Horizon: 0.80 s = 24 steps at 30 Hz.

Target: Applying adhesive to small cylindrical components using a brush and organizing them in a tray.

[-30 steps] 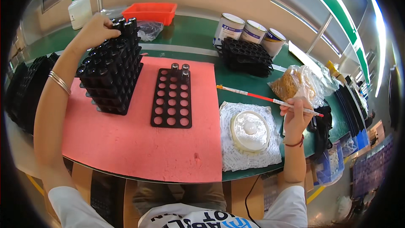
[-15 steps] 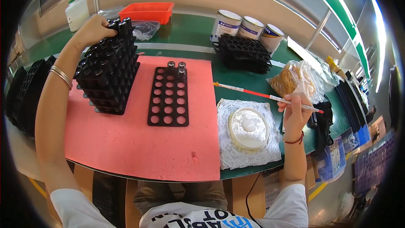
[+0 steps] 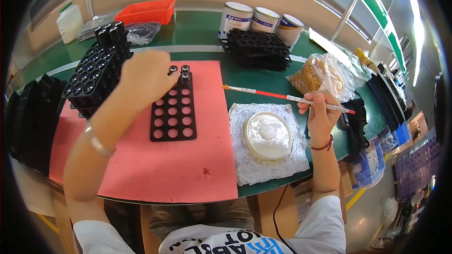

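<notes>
Black and punched with round holes, the flat tray (image 3: 180,116) on the pink mat (image 3: 141,174) now has the left hand (image 3: 148,75) above its far left corner, swung across from the stack of black trays (image 3: 89,99), so the action, I'd judge, shifts here, beside the glossy cylinders (image 3: 185,70) at the tray's far end. Over on the other side, the right hand (image 3: 322,108) stays closed around a red-and-white brush (image 3: 273,95), bristles toward the mat. The left's fingertips are hidden behind that hand, so I can't tell whether they're gripping anything, and that corner's holes are covered too.
</notes>
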Each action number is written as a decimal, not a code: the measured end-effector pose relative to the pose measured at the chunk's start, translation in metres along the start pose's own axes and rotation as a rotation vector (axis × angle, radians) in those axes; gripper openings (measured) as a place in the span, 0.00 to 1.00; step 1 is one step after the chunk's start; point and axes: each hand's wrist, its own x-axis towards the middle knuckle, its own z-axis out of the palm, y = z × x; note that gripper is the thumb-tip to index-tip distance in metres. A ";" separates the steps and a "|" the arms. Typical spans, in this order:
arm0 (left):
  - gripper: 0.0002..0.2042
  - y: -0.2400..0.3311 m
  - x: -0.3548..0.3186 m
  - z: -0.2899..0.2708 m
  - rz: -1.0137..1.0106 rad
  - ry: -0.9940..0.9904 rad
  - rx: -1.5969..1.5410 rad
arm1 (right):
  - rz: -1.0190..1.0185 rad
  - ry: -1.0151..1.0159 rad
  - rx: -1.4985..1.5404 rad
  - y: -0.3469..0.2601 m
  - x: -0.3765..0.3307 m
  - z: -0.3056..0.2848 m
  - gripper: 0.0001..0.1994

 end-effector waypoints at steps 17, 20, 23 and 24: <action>0.11 -0.009 0.003 0.065 0.031 0.205 -0.168 | 0.087 0.014 0.144 0.005 0.010 0.003 0.17; 0.13 0.017 -0.036 0.052 0.235 0.142 -0.408 | 0.103 0.098 0.166 0.006 0.007 -0.006 0.18; 0.17 0.026 -0.077 0.048 0.438 0.160 -0.523 | -0.082 0.057 0.089 0.002 0.005 -0.013 0.18; 0.17 0.023 -0.089 0.041 0.421 0.123 -0.570 | -0.143 0.044 0.155 0.003 0.007 -0.009 0.18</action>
